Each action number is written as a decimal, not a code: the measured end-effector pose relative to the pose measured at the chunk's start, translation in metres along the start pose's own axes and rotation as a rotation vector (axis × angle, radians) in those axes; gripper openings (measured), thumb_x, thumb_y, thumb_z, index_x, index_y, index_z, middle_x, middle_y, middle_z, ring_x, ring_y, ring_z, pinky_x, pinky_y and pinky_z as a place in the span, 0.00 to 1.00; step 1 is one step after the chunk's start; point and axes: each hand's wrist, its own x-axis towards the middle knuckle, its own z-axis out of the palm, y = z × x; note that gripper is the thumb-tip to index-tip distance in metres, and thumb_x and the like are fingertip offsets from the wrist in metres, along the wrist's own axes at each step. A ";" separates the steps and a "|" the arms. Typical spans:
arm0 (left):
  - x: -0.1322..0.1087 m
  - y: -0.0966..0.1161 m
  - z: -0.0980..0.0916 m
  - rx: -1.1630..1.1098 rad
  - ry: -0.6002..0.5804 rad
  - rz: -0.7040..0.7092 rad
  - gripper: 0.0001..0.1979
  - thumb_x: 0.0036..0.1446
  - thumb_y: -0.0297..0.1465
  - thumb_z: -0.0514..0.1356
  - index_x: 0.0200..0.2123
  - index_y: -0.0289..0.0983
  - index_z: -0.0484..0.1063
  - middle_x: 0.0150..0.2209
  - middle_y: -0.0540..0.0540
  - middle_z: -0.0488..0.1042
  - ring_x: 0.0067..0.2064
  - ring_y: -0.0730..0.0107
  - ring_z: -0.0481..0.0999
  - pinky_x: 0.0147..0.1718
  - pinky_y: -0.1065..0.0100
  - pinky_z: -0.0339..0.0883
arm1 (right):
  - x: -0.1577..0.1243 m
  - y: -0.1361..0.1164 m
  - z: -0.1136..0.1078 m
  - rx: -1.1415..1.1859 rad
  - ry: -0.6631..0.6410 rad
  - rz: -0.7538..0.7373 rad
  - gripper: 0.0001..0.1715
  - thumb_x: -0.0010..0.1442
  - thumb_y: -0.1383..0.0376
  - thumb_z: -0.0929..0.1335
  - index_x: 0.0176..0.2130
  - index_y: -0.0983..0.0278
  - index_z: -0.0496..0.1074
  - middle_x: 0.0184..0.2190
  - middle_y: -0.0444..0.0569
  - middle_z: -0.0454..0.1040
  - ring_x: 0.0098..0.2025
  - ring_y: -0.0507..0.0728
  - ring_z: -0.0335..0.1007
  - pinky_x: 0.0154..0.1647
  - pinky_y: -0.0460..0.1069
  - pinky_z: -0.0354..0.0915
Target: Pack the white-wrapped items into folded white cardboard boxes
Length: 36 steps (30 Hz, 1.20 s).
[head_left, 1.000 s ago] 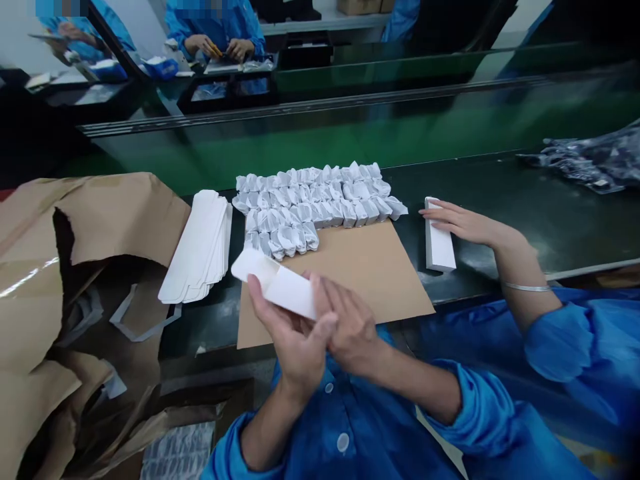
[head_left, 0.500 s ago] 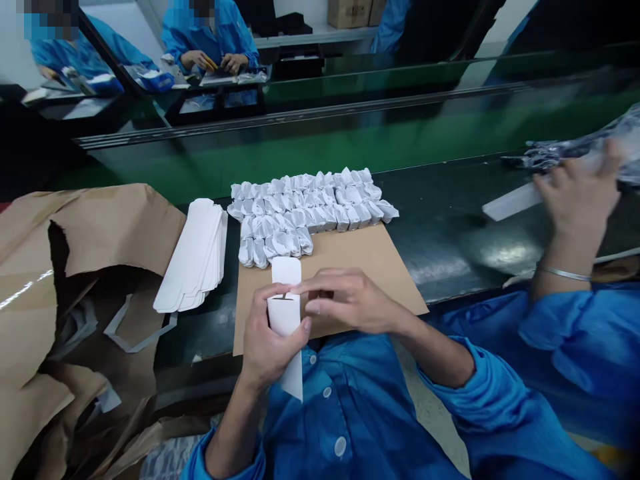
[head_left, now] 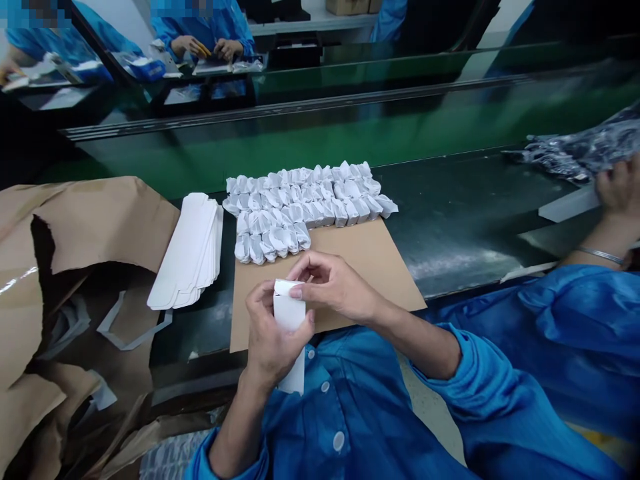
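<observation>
Cardboard sheet (head_left: 370, 263) is down on the counter (head_left: 450, 220), right up by the front edge. Wrapped pieces (head_left: 300, 200) are in rows across the back of the sheet, and the shorter front rows stick to its left side. Stack of blanks (head_left: 187, 253) is just left of the sheet, carton (head_left: 105, 223) left of that. Box (head_left: 289, 313) is above the sheet's front edge, between left hand (head_left: 267, 340) and right hand (head_left: 333, 287). Toward the counter's right end: bags (head_left: 590, 147) piled near the back, second box (head_left: 567, 203) in front of them, co-worker's hand (head_left: 623, 187) at its right end.

Lettering, labels, numbers — none can be read.
</observation>
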 end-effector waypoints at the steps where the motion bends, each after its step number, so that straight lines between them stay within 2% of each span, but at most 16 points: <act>1: -0.001 0.000 -0.001 -0.013 -0.020 -0.013 0.45 0.50 0.32 0.65 0.65 0.37 0.42 0.46 0.40 0.71 0.42 0.62 0.78 0.35 0.64 0.74 | -0.001 0.000 0.000 -0.002 0.006 -0.008 0.15 0.52 0.59 0.76 0.36 0.66 0.75 0.32 0.45 0.73 0.33 0.51 0.66 0.34 0.46 0.63; 3: -0.001 0.002 -0.004 0.047 -0.069 -0.022 0.52 0.52 0.32 0.65 0.69 0.37 0.31 0.49 0.37 0.72 0.40 0.61 0.79 0.34 0.63 0.74 | -0.001 -0.001 0.001 -0.005 0.005 -0.017 0.14 0.53 0.59 0.76 0.35 0.66 0.76 0.32 0.46 0.74 0.34 0.51 0.68 0.35 0.47 0.64; 4: 0.000 0.004 -0.006 0.114 -0.090 -0.005 0.53 0.52 0.33 0.64 0.70 0.38 0.30 0.52 0.35 0.71 0.41 0.60 0.79 0.34 0.62 0.75 | -0.001 -0.001 0.001 -0.010 0.004 -0.020 0.13 0.54 0.60 0.76 0.35 0.66 0.76 0.32 0.46 0.75 0.34 0.52 0.68 0.36 0.47 0.64; 7: 0.003 0.005 -0.014 0.310 -0.136 0.097 0.48 0.54 0.34 0.63 0.70 0.41 0.36 0.63 0.31 0.62 0.50 0.51 0.77 0.40 0.58 0.75 | -0.002 -0.001 0.002 -0.032 0.018 -0.038 0.10 0.55 0.62 0.74 0.35 0.67 0.77 0.32 0.47 0.75 0.35 0.52 0.70 0.37 0.48 0.65; 9: 0.004 0.005 -0.017 0.360 -0.160 0.150 0.48 0.55 0.35 0.61 0.71 0.40 0.35 0.66 0.30 0.57 0.56 0.48 0.73 0.44 0.56 0.74 | -0.004 -0.001 0.003 -0.067 0.032 -0.059 0.09 0.57 0.63 0.73 0.36 0.67 0.77 0.33 0.47 0.76 0.35 0.52 0.71 0.36 0.48 0.66; 12: 0.003 0.003 -0.017 0.372 -0.181 0.170 0.48 0.56 0.36 0.61 0.71 0.39 0.33 0.66 0.29 0.56 0.58 0.48 0.72 0.46 0.56 0.74 | -0.008 0.001 0.004 -0.188 0.050 -0.128 0.07 0.58 0.64 0.72 0.37 0.66 0.78 0.36 0.48 0.76 0.36 0.53 0.72 0.36 0.48 0.67; 14: 0.002 0.003 -0.017 0.368 -0.168 0.154 0.48 0.56 0.37 0.61 0.71 0.39 0.34 0.65 0.29 0.58 0.57 0.48 0.73 0.45 0.57 0.74 | -0.012 0.004 0.005 -0.279 0.051 -0.227 0.05 0.60 0.66 0.71 0.38 0.65 0.78 0.39 0.49 0.77 0.40 0.54 0.73 0.40 0.49 0.70; 18: 0.001 0.006 -0.017 0.333 -0.117 0.092 0.44 0.57 0.39 0.61 0.70 0.39 0.40 0.64 0.30 0.60 0.58 0.47 0.71 0.44 0.57 0.75 | -0.017 0.017 0.009 -0.443 0.019 -0.457 0.14 0.60 0.66 0.72 0.47 0.63 0.76 0.49 0.52 0.75 0.53 0.57 0.71 0.55 0.55 0.68; 20: 0.001 0.006 -0.017 0.309 -0.141 0.108 0.43 0.57 0.37 0.62 0.69 0.39 0.42 0.64 0.31 0.60 0.60 0.47 0.69 0.47 0.56 0.74 | -0.019 0.025 0.012 -0.491 0.046 -0.491 0.21 0.58 0.65 0.73 0.52 0.64 0.73 0.51 0.54 0.74 0.55 0.58 0.69 0.57 0.55 0.67; 22: 0.000 0.004 -0.017 0.276 -0.170 0.122 0.42 0.56 0.35 0.62 0.69 0.40 0.44 0.65 0.32 0.60 0.61 0.49 0.68 0.50 0.56 0.72 | -0.021 0.031 0.015 -0.536 0.081 -0.524 0.21 0.60 0.66 0.71 0.53 0.66 0.71 0.51 0.55 0.73 0.55 0.58 0.69 0.57 0.54 0.67; 25: -0.007 -0.001 -0.013 0.159 -0.198 0.022 0.41 0.56 0.34 0.62 0.68 0.40 0.45 0.64 0.33 0.60 0.60 0.52 0.69 0.51 0.57 0.72 | -0.025 0.038 0.017 -0.785 0.063 -0.612 0.16 0.65 0.67 0.66 0.52 0.67 0.72 0.51 0.56 0.74 0.52 0.58 0.70 0.54 0.54 0.69; 28: -0.016 -0.005 -0.004 -0.039 -0.205 -0.207 0.42 0.54 0.35 0.64 0.68 0.38 0.48 0.62 0.34 0.63 0.58 0.54 0.71 0.51 0.60 0.72 | -0.025 0.038 0.015 -1.124 -0.059 -0.550 0.18 0.68 0.68 0.60 0.54 0.67 0.71 0.51 0.54 0.75 0.48 0.59 0.71 0.49 0.54 0.69; 30: -0.018 -0.007 0.002 -0.181 -0.138 -0.350 0.44 0.53 0.36 0.65 0.68 0.38 0.48 0.59 0.35 0.67 0.56 0.56 0.73 0.50 0.61 0.72 | -0.019 0.033 0.010 -1.178 -0.172 -0.483 0.19 0.70 0.63 0.60 0.56 0.65 0.70 0.54 0.51 0.74 0.50 0.58 0.71 0.51 0.53 0.68; 32: -0.012 -0.010 0.008 -0.299 0.011 -0.454 0.44 0.53 0.38 0.66 0.68 0.40 0.48 0.56 0.37 0.70 0.52 0.58 0.76 0.49 0.62 0.73 | -0.006 0.025 0.002 -1.160 -0.202 -0.388 0.22 0.70 0.56 0.61 0.59 0.62 0.67 0.57 0.49 0.72 0.53 0.57 0.70 0.51 0.51 0.67; 34: 0.000 -0.017 0.011 -0.390 0.212 -0.505 0.41 0.55 0.42 0.64 0.67 0.42 0.48 0.54 0.39 0.71 0.50 0.60 0.77 0.49 0.60 0.73 | 0.014 0.017 -0.011 -1.258 -0.053 -0.213 0.25 0.70 0.53 0.61 0.60 0.60 0.65 0.56 0.50 0.73 0.54 0.59 0.70 0.49 0.52 0.68; 36: 0.015 -0.028 0.012 -0.428 0.367 -0.505 0.35 0.61 0.44 0.57 0.66 0.39 0.50 0.55 0.37 0.70 0.52 0.60 0.76 0.52 0.58 0.71 | 0.037 0.014 -0.025 -1.409 0.140 -0.050 0.25 0.67 0.54 0.64 0.58 0.64 0.66 0.51 0.57 0.76 0.51 0.64 0.72 0.46 0.54 0.68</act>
